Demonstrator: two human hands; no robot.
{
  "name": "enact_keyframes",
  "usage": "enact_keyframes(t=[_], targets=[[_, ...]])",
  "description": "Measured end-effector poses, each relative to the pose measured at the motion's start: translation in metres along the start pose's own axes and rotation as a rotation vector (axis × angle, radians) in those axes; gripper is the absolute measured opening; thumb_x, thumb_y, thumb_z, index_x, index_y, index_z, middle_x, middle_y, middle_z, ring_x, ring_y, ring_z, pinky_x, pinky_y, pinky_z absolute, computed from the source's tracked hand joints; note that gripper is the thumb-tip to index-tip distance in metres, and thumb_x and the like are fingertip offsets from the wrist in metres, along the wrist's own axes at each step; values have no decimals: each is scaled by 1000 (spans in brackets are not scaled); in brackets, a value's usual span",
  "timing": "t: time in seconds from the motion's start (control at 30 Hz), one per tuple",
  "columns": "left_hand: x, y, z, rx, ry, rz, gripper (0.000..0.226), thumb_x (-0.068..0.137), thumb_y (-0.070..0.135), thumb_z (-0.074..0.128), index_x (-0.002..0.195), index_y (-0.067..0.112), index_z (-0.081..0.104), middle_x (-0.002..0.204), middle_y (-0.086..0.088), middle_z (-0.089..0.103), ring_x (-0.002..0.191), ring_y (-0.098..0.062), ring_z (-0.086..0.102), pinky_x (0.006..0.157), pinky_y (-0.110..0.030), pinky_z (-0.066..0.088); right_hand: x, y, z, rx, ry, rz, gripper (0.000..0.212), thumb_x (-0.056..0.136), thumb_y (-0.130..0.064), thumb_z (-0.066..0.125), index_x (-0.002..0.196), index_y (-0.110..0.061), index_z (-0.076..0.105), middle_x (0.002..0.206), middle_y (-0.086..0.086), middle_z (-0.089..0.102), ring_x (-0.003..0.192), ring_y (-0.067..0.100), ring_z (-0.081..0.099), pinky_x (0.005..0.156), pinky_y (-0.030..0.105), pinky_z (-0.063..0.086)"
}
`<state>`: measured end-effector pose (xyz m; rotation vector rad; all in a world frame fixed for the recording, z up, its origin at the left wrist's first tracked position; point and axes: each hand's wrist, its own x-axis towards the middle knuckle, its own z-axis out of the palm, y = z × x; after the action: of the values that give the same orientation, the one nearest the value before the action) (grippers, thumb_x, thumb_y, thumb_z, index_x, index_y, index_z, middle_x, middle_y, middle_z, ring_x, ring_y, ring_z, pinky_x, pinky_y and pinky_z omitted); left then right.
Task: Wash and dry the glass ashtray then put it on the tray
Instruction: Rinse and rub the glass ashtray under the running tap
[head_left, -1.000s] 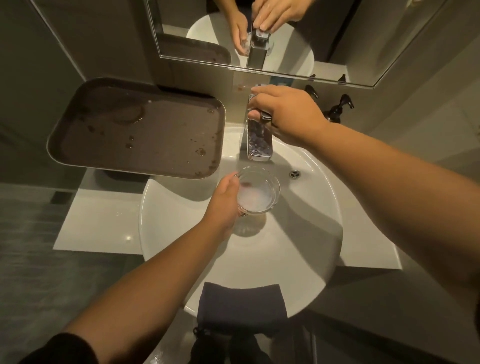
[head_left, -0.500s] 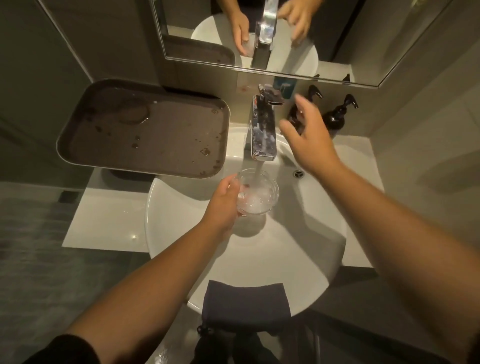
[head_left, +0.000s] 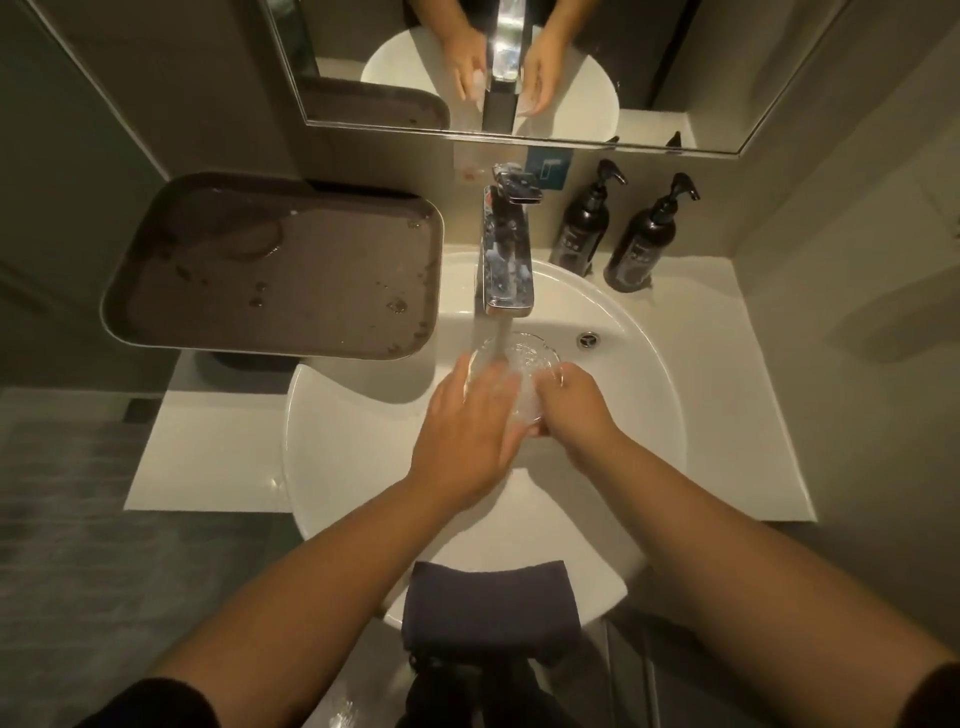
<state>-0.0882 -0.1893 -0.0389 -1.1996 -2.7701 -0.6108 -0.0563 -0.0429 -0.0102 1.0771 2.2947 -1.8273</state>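
The clear glass ashtray (head_left: 524, 358) is over the white basin (head_left: 639, 415), under water running from the chrome faucet (head_left: 508, 260). My left hand (head_left: 462, 436) lies on its left side with the fingers over the rim. On its right side, my right hand (head_left: 571, 410) grips the rim. Both hands hide the near half of the ashtray. The brown tray (head_left: 280, 270), wet with drops, sits to the left of the faucet and overhangs the counter.
A dark folded cloth (head_left: 491, 603) hangs over the basin's near rim. Two dark pump bottles (head_left: 587, 223) (head_left: 647, 239) stand behind the basin at right. A mirror (head_left: 519, 62) spans the back wall. The white counter (head_left: 208, 457) flanks the basin.
My right hand left the faucet lever and came down onto the ashtray's right side. Water now runs onto the ashtray. My left hand shifted over its rim.
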Motion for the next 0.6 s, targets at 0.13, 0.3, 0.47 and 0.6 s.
enact_keyframes(t=[0.13,0.3,0.47,0.6], targets=[[-6,-38,-3,350,-182,328,44,89,35,61,126,10,61,135,-13,59,140,-40,36,113,-62,27,6,1,-4,-77,-7,-41,31,88,-6,37,67,-5,59,59,11,54,50,22,53,49,40,55],[-6,-25,-7,116,-285,430,39,82,23,56,117,7,59,110,-13,62,101,-32,60,78,-43,52,11,5,3,-144,0,-53,31,86,-8,37,57,-12,47,52,8,47,44,21,49,53,46,56],[4,-48,-17,432,-257,411,41,77,18,69,116,10,64,122,-13,63,120,-32,57,94,-49,47,13,2,1,-186,-16,-78,29,84,-9,39,57,-14,44,53,7,46,46,23,49,49,46,55],[-3,-29,-12,236,-401,406,48,86,32,58,129,12,53,131,-12,54,119,-30,52,95,-42,44,22,0,-8,-182,-63,-21,19,95,-14,45,80,-7,56,70,10,55,57,25,55,48,35,51]])
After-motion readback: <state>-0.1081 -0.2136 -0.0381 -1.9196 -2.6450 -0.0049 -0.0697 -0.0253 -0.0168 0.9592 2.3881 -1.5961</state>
